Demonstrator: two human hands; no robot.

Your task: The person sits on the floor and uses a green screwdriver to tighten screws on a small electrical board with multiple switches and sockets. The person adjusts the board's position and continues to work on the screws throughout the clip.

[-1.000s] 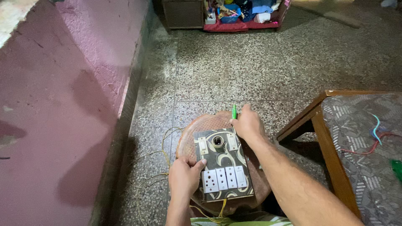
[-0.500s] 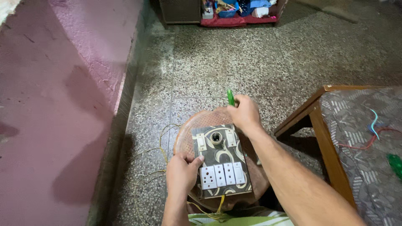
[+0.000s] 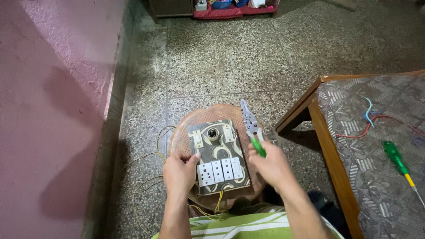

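A patterned switchboard panel (image 3: 220, 148) with a lamp holder and a row of white switches and sockets lies flat on a round brown stool (image 3: 199, 118). My left hand (image 3: 179, 172) grips the panel's left edge. My right hand (image 3: 271, 164) is shut on a pair of green-handled pliers (image 3: 250, 125), whose metal jaws point away from me, just past the panel's right edge. Thin yellow wires (image 3: 155, 150) trail from under the panel onto the floor at the left.
A pink wall (image 3: 53, 102) runs along the left. A wooden table with a patterned cover (image 3: 376, 177) stands at the right, bearing a green screwdriver (image 3: 397, 162) and loose coloured wires (image 3: 367, 119). A speckled stone floor (image 3: 230, 57) stretches ahead to shelves with clutter.
My right hand has pulled back from the panel's top right corner toward me, and the pliers now show fully, jaws pointing away. My left hand stays on the panel's left edge.
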